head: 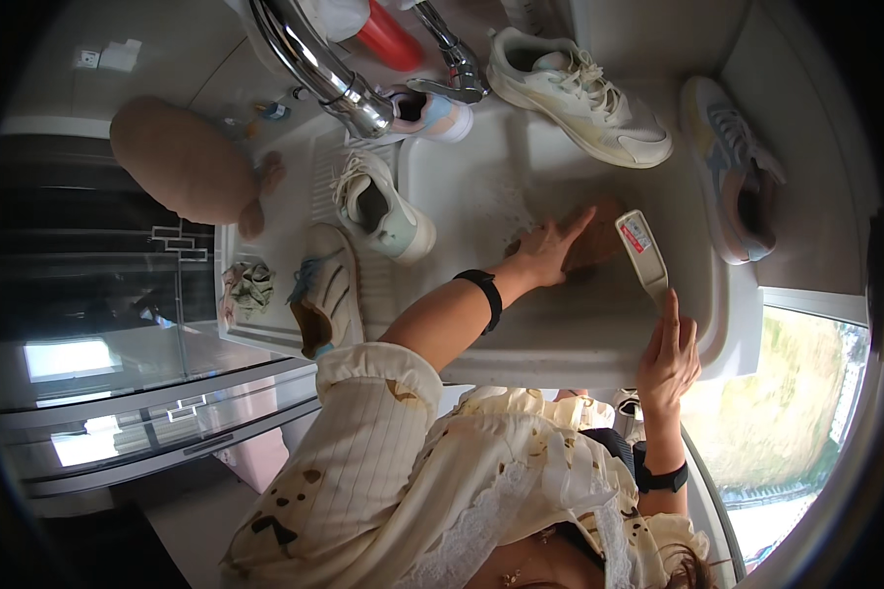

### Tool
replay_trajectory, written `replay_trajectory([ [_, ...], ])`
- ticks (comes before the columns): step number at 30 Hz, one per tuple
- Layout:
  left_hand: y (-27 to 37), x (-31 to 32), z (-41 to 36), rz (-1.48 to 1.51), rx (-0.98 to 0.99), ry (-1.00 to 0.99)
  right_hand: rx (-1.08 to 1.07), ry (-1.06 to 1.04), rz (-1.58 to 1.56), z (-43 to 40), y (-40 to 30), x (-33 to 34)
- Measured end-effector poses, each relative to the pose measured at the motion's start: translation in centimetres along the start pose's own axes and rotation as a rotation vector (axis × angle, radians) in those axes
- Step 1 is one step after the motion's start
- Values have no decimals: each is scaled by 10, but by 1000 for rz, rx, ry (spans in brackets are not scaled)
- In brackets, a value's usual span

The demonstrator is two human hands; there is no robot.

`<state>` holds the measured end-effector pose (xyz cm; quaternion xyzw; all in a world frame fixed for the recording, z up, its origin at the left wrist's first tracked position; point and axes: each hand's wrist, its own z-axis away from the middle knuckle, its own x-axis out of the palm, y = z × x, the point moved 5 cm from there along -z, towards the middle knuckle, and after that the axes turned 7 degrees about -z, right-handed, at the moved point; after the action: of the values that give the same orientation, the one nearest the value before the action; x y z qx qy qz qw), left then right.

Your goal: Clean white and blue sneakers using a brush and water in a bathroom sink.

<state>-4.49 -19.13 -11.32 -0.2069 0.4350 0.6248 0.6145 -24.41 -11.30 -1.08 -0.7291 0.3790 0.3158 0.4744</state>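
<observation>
My left hand (549, 252) reaches down into the white laundry sink (479, 366), index finger extended. Under and beside it is a brownish, blurred shape (604, 239); whether the hand grips it I cannot tell. My right hand (670, 361) holds a pale, long-handled brush (642, 247) over the sink's right part. The brush's back, with a red and white label, faces up; its bristles are hidden. A cream lace-up sneaker (582, 103) lies along the sink's back edge. A pastel sneaker (733, 169) stands on the right rim.
On the ribbed left ledge are a white and mint sneaker (387, 213) and a beige sneaker with blue laces (331, 283). Another pastel sneaker (438, 118) sits behind the chrome faucet (339, 92). Crumpled cloth (250, 287) lies far left. A window (781, 412) is at the right.
</observation>
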Motion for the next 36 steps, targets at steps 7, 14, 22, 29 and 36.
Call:
replay_trajectory([
  [7, -25, 19, -13, -229, -76, -100, -2, -9, -5, -5, 0, 4],
  [14, -30, 65, -36, -368, -159, -112, 49, -94, -2, -6, 6, 6],
  [22, -35, 75, -37, -397, -164, -107, 28, -71, -31, -7, 4, 4],
  [29, -23, 40, -27, -322, -75, -252, 43, -63, 25, -1, 14, 6],
  [36, -52, 33, -6, -139, -274, -11, 93, -107, 19, -3, 9, 4],
])
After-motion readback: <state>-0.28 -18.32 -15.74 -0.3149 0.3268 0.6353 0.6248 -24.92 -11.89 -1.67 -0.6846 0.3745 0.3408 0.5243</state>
